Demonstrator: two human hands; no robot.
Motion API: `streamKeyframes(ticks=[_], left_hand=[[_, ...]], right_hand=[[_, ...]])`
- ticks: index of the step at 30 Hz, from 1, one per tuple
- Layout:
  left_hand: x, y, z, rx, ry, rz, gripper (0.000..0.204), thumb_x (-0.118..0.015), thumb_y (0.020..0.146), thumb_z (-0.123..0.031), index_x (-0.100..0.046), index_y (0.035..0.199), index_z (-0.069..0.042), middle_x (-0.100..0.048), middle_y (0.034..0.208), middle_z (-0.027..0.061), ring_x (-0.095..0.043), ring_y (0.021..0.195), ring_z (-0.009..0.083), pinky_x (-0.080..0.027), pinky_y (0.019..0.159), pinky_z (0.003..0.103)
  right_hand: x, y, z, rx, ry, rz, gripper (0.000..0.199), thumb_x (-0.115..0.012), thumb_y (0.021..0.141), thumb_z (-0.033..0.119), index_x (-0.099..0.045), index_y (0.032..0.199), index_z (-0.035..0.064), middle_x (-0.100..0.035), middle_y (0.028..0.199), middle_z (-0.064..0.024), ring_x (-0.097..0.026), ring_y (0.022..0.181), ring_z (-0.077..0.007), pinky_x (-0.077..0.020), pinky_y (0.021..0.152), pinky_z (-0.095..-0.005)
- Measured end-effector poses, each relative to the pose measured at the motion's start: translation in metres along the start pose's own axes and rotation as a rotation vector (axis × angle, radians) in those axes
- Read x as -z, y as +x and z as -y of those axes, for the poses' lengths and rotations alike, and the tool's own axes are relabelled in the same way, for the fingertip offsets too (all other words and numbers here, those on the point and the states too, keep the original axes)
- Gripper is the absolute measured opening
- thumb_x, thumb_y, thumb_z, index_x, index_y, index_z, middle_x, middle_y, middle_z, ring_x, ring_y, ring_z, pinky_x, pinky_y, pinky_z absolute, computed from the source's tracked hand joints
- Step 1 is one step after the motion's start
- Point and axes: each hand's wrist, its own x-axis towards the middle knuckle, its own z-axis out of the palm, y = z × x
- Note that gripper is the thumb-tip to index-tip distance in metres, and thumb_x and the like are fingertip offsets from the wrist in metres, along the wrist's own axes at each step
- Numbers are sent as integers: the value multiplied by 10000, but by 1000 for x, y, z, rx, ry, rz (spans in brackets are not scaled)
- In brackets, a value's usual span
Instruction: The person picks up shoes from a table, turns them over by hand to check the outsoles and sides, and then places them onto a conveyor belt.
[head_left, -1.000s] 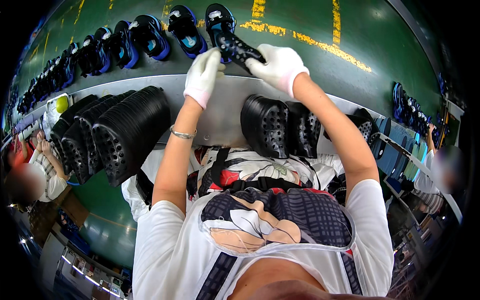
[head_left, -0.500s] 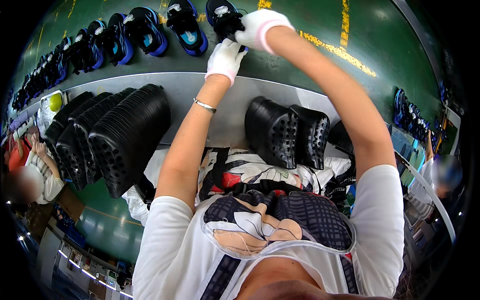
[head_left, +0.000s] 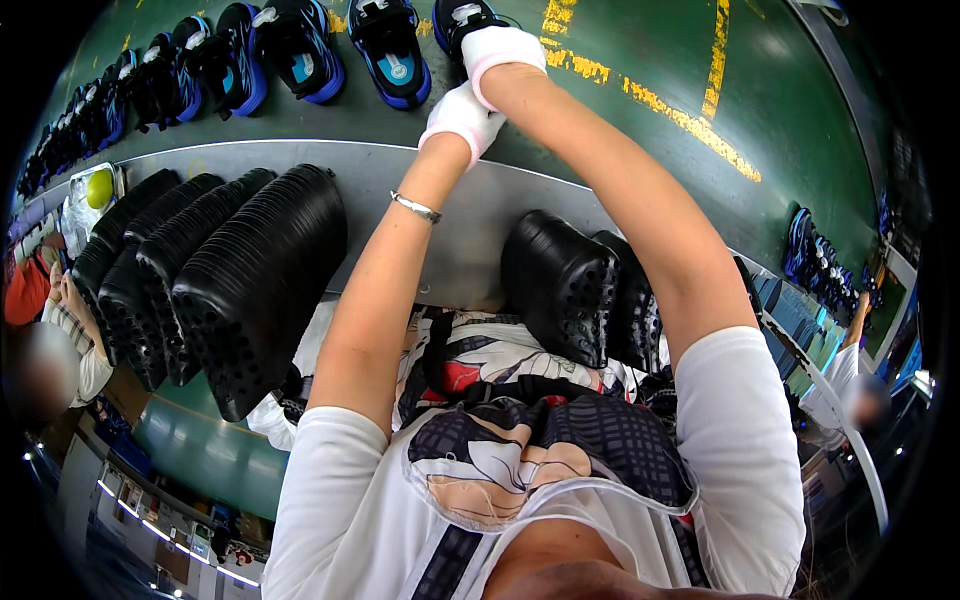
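Note:
A black sneaker (head_left: 460, 22) with blue trim and a white piece near its tongue stands at the top centre, last in a row of similar sneakers (head_left: 390, 60). My right hand (head_left: 503, 52), in a white glove with a pink cuff, is closed over its opening and covers much of it. At the heel end, my left hand (head_left: 464, 116), gloved alike, is closed against the same sneaker. The two hands touch, the right partly over the left, and most fingertips are hidden.
Stacked black plastic shoe inserts with holes (head_left: 260, 270) lie left of my left arm; two more (head_left: 560, 285) stand under my right arm. A metal ledge (head_left: 465, 262) runs between me and the green surface (head_left: 620, 130). A person (head_left: 90, 360) sits far left, another far right.
My right hand has moved left and down over the sneaker, now overlapping my left hand, which has shifted slightly right. The view has shifted a little.

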Motion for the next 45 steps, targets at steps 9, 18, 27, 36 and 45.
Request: streamKeyframes(ticks=[9,18,27,36,45], left_hand=[[-28,35,54,-406,539,-28,311,-461,901,-244,-623,1125,-102,-628,1137,139,-591,1071,276,-474,874,383],[-4,30,38,-175,186,-116,377,-567,851,-304,-599,1096,-19,-591,1116,238,-548,1039,402,-448,842,419],[5,24,45,-240,205,-200,470,-600,860,-292,-546,1175,53,-531,1235,237,-483,1166,374,-372,991,370],[22,43,68,-234,372,-212,567,-589,849,-337,-501,1252,53,-460,1335,226,-410,1265,338,-304,1065,350],[24,75,88,-194,419,-148,606,-624,837,-316,-465,1283,63,-453,1343,230,-408,1274,334,-297,1072,341]], right_hand=[[1,7,1,168,41,-6,363,-656,747,278,-670,1094,170,-646,1140,-49,-628,1023,-228,-504,859,-375],[24,-51,-31,234,43,20,325,-634,759,164,-678,1076,108,-673,1064,-66,-644,988,-234,-524,764,-363],[12,-215,-133,74,305,-375,270,-451,913,340,-594,962,116,-639,905,-87,-614,857,-290,-499,733,-413],[-114,-407,-197,-247,447,-722,150,-560,866,230,-638,905,108,-639,784,-89,-625,692,-273,-498,597,-367],[-268,-482,-166,-639,621,-38,201,-518,880,246,-617,946,84,-641,866,-149,-616,816,-350,-489,710,-420]])
